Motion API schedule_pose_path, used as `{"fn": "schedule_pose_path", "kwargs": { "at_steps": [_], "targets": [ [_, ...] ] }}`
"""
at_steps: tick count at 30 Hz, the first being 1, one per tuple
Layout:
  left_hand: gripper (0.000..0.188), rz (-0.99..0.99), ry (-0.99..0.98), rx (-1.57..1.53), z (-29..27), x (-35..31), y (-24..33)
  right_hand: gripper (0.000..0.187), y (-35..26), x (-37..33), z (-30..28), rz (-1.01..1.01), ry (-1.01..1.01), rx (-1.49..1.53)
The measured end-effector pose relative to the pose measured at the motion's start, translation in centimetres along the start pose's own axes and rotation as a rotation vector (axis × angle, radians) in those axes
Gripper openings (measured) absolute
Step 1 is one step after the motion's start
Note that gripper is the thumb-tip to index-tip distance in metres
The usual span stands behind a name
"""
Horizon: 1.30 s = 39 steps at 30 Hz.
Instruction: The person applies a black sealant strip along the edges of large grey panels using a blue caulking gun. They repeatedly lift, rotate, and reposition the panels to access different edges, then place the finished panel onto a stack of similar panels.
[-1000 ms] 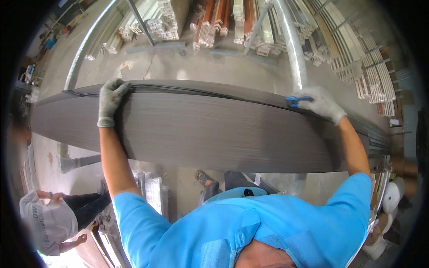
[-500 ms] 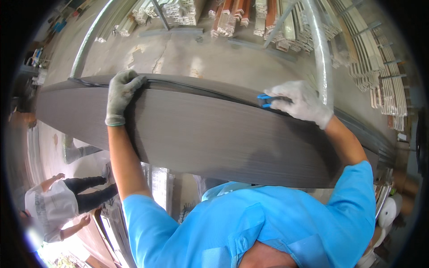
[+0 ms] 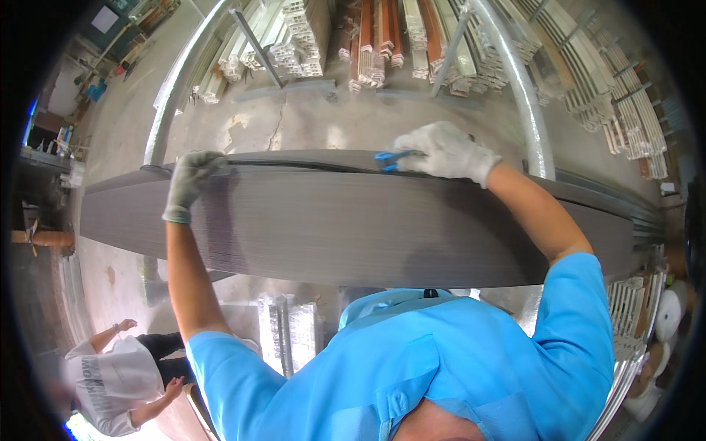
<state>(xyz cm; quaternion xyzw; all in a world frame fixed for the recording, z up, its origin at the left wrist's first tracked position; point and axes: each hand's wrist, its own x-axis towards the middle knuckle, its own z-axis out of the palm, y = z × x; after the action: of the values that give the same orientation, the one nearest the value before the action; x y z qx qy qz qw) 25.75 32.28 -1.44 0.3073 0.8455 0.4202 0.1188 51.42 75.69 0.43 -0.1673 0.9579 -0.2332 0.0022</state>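
A long grey-brown panel (image 3: 382,235) lies across in front of me. Along its far edge runs a thin black strip (image 3: 301,165). Gloved in grey-white, my left hand (image 3: 193,182) is closed at the left part of that edge, its fingertips pinched on the strip. Between the fingers of my right hand (image 3: 445,151), also gloved, is a small blue-and-black hand tool (image 3: 388,159). The tool's blue end points left, right at the strip; its exact kind is hidden by the glove. Both hands are on the far side of the panel.
Two upright posts in clear wrap, a left one (image 3: 163,121) and a right one (image 3: 531,110), flank the panel's far side. Stacks of white and brown profiles (image 3: 375,44) lie on the floor beyond. A person in a white shirt (image 3: 118,386) is at the lower left.
My right hand has moved left along the panel's far edge with the blue-and-black tool. My left hand stays at the strip. The person in white has shifted slightly in view.
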Motion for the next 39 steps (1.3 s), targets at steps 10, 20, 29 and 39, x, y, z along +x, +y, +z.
{"fn": "schedule_pose_path", "kwargs": {
  "at_steps": [10, 20, 29, 39],
  "targets": [
    [0.017, 0.05, 0.346, 0.377, -4.0, -1.1, -6.3, 0.03, -0.5, -0.3, -0.5, 0.196, -0.055, 0.091],
    [0.018, -0.037, 0.264, 0.234, -3.9, -0.5, -4.4, 0.027, -8.6, 20.0, 5.4, -0.093, -0.116, 0.065],
    [0.017, 0.025, 0.168, 0.179, -6.1, -1.1, -5.7, 0.027, -8.7, 22.8, 6.3, -0.113, -0.157, 0.071],
    [0.016, -0.082, -0.034, 0.733, -19.2, 0.1, -10.5, 0.032, -6.4, 9.4, 0.9, 0.242, -0.131, 0.105]
  ]
}}
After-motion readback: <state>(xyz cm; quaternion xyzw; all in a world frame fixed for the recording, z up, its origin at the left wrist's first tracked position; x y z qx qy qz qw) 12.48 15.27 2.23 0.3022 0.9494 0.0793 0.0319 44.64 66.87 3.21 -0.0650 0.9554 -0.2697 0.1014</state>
